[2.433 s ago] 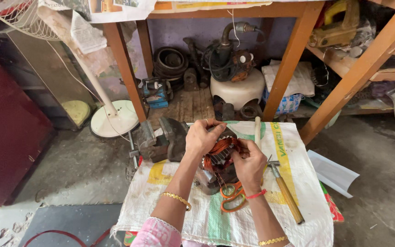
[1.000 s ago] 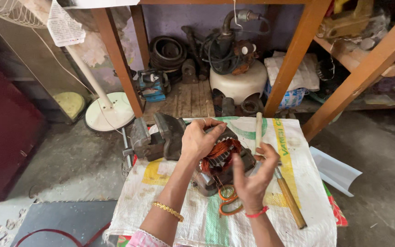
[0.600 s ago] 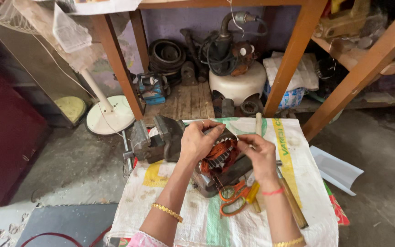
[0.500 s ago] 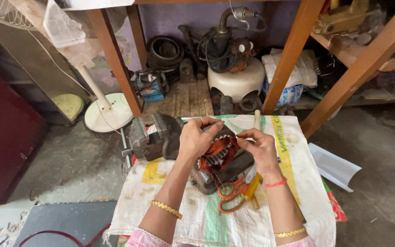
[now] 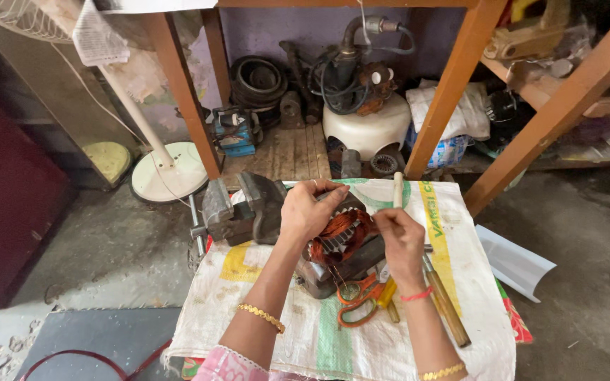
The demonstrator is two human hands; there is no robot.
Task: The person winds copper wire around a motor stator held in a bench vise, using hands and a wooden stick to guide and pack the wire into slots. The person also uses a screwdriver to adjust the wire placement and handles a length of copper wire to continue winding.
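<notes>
Fingers of the right hand (image 5: 400, 240), open a second ago, now pinch at copper windings (image 5: 339, 229) beside the left hand (image 5: 306, 212), which clasps the motor stator (image 5: 333, 257), so coil work resumes.

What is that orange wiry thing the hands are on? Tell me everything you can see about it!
It is a motor stator: a dark grey metal block with bundles of copper-orange wire wound inside it. It rests on a white woven sack, right beside a grey bench vise. The left hand presses down on its top, and the right hand pinches at the wire on its right side. Orange-handled scissors lie just in front of it.
</notes>
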